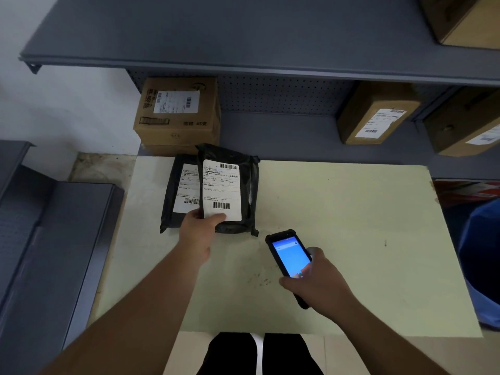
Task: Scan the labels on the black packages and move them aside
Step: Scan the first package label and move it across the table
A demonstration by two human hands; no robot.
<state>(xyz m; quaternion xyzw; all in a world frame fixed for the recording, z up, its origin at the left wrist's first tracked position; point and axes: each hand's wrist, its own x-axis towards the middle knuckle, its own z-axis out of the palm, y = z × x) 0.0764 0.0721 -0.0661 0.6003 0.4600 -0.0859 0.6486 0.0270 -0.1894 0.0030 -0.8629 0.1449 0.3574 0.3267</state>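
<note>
Two black packages with white barcode labels lie at the far left of the pale green table (351,226). The upper black package (243,190) overlaps a second black package (173,190) to its left. My left hand (200,226) grips the near edge of the upper package, thumb on the label's lower corner. My right hand (319,282) holds a black handheld scanner (289,255) with a lit blue screen, just right of and nearer than the packages, its top end pointing toward them.
A cardboard box (178,112) stands behind the packages on the grey shelf (284,136). More labelled boxes (378,115) sit at the right of the shelf. Grey metal panels (54,226) lie left of the table, a blue bin (481,253) to the right.
</note>
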